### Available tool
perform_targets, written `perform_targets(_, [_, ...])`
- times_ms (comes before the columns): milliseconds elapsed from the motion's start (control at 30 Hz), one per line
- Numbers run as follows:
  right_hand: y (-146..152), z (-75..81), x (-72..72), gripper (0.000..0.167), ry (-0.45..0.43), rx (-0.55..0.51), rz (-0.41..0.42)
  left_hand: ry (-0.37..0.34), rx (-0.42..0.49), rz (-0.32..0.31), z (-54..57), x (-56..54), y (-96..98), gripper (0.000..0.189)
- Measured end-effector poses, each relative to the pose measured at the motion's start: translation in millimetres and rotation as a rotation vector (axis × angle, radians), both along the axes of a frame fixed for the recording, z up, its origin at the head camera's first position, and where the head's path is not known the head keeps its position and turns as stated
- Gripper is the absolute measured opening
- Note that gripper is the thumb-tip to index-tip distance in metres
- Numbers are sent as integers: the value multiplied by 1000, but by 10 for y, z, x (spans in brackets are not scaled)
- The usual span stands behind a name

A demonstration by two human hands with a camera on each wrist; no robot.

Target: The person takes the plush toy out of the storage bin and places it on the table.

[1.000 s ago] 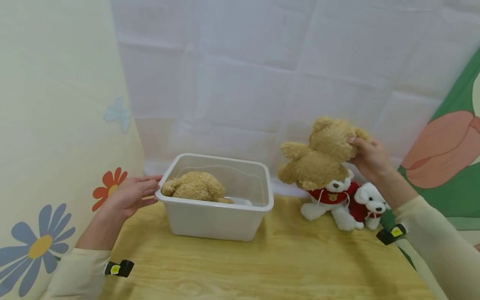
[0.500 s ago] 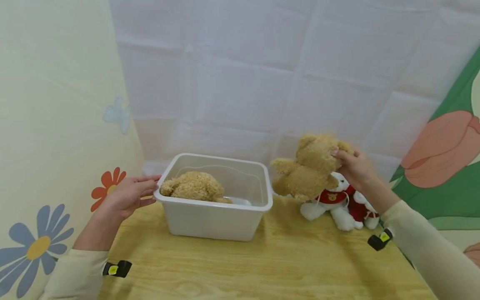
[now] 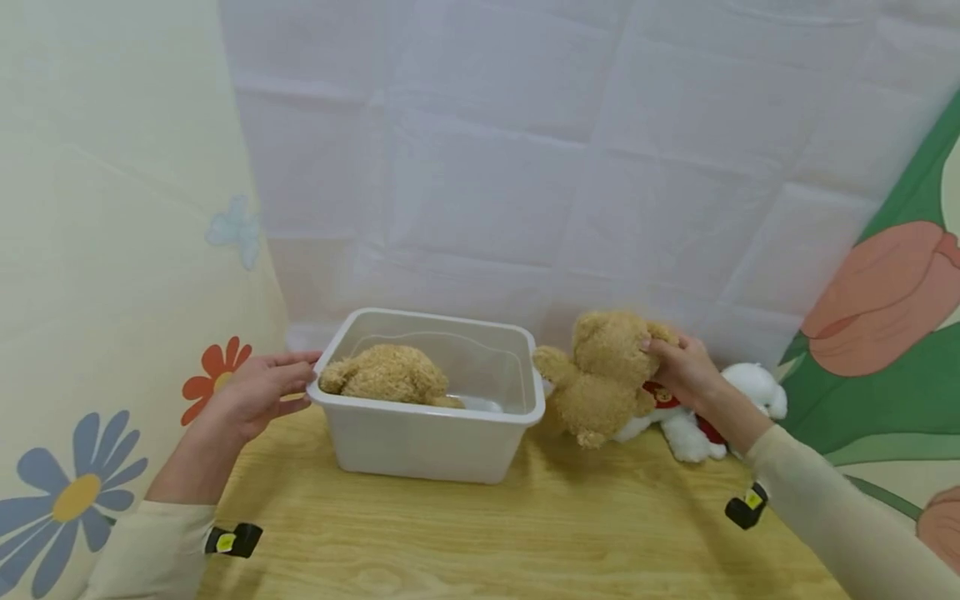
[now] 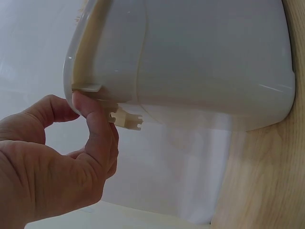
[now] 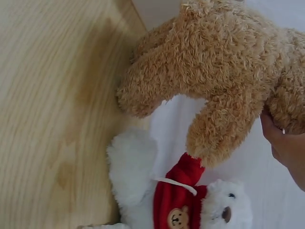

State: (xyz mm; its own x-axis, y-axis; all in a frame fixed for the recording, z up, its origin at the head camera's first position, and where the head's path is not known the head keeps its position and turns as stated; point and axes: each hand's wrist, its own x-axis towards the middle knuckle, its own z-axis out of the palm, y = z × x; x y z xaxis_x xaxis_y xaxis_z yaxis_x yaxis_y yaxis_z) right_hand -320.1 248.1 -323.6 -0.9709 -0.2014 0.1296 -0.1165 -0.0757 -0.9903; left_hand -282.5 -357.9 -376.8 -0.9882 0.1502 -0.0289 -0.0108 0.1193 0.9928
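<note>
In the head view my right hand grips a tan plush teddy bear by the side of its head. The bear hangs upright just right of a white plastic bin, its raised paw close to the rim. Seen from the right wrist, its curly legs dangle over the table. A second tan plush toy lies inside the bin on the left. My left hand touches the bin's left rim from outside. In the left wrist view its fingertips rest right at the lip.
A white plush bear in a red sweater sits behind the held teddy, partly covered. Beside it, a white plush dog is partly hidden by my right wrist. A white cloth hangs behind the wooden table.
My right hand has brought the teddy left and down, from above the white plush toys to beside the bin. My left hand and the bin have stayed put.
</note>
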Motion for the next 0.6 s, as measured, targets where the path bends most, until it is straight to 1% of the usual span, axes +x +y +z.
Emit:
perform_targets(33, [9, -25, 3, 10, 2, 3, 18, -1, -3, 4, -3, 2, -1, 58])
perform_targets(67, [19, -48, 9, 15, 5, 4, 35, 1, -7, 3, -5, 6, -1, 58])
perform_targets(133, [42, -84, 7, 19, 24, 2, 84, 5, -13, 4, -5, 1, -2, 58])
perform_targets(233, [93, -131, -6, 25, 37, -25, 131, 7, -19, 4, 3, -15, 2, 57])
perform_targets(267, [115, -148, -12, 26, 36, -16, 134, 7, -18, 3, 7, -15, 5, 57])
perform_targets(333, [156, -180, -28, 23, 41, 28, 138, 6, -16, 3, 9, -17, 7, 57])
perform_targets(400, [190, -207, -31, 26, 48, 97, 132, 6, -15, 2, 8, -15, 7, 57])
perform_targets(433, [202, -216, -26, 29, 59, 155, 126, 6, -14, 2, 6, -14, 6, 57])
perform_targets(533, [193, -224, 5, 40, 130, 380, 101, 7, -16, 1, -4, -9, 2, 58])
perform_targets(600, [147, -219, 49, 48, 201, 563, 73, 7, -25, 2, -9, -1, -5, 57])
